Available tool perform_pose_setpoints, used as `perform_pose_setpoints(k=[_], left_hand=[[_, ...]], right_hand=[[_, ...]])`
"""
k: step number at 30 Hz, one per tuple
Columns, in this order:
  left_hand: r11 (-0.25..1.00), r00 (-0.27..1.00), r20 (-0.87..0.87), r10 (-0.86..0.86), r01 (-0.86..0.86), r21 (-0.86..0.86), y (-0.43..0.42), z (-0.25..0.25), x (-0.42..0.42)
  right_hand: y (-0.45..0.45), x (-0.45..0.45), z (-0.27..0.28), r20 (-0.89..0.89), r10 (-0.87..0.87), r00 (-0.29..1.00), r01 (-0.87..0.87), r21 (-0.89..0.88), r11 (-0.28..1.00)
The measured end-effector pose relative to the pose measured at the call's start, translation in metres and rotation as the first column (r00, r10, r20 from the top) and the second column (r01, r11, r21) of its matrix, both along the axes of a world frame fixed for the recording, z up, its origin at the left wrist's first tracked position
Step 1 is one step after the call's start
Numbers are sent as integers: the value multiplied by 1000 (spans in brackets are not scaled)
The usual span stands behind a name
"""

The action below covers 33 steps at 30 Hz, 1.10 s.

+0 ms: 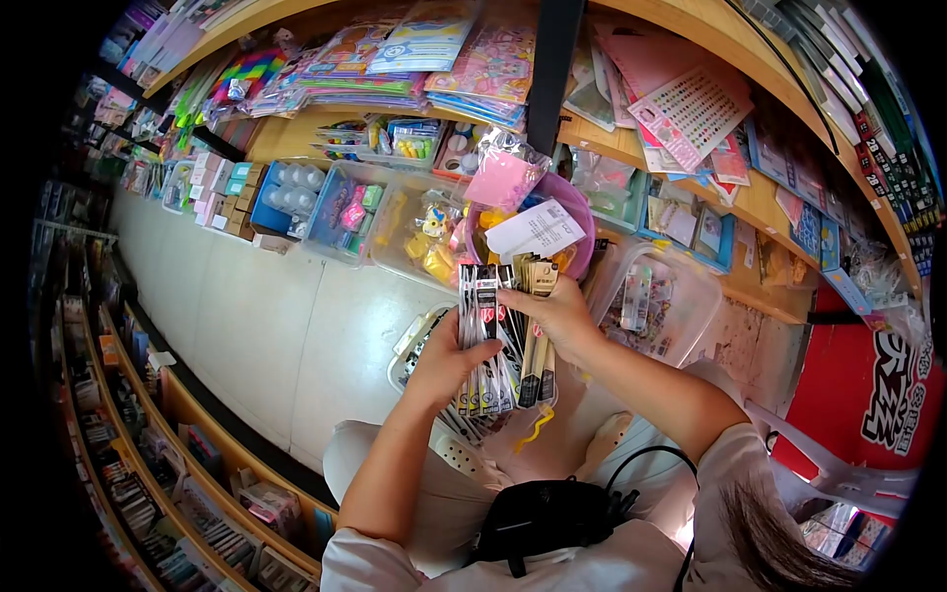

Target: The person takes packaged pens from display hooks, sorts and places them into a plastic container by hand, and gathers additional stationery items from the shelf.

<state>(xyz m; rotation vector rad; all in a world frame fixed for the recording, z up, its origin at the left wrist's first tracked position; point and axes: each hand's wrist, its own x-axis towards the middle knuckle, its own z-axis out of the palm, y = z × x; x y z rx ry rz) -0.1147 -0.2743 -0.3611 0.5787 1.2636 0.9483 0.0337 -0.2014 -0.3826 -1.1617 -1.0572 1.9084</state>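
Just beyond the hands stands a purple tub [582, 209], filled with a white card [535, 233], a pink packet [505, 182] and yellow pieces; the held bundle overlaps its near rim in this view. To its left sit a clear bin [392, 252] of yellow items and a blue bin [318, 232] with pink and green packs. To the right, a clear box [698, 321] holds small packaged goods, near the right forearm. A black post [554, 84] rises behind the tub between stacked shelves. Below the bundle, a light basket [402, 347] on the floor [266, 326] is partly hidden by the left hand [442, 363], and a yellow strip [536, 430] dangles near the bundle's lower end.

The black-and-white packets [485, 380] stand fanned, long side roughly upright, with the left grip clamped on their left side, thumb across the front. The right hand [560, 314] presses its thumb over their upper part, its grip closed about the gold packets [538, 360] alongside, which touch them.
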Motion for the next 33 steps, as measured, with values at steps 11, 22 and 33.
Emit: perform_pose_setpoints(k=[11,22,33], left_hand=[[999,998,63,27,-25,-33,3,0,-7],[996,990,112,80,-76,-40,3,3,-12],[978,952,228,204,-190,-82,4,11,-26]], right_hand=[[1,1,13,-49,6,999,-9,-55,998],[2,6,10,-11,123,992,-123,-74,990],[0,9,25,-59,68,996,-74,-124,989]])
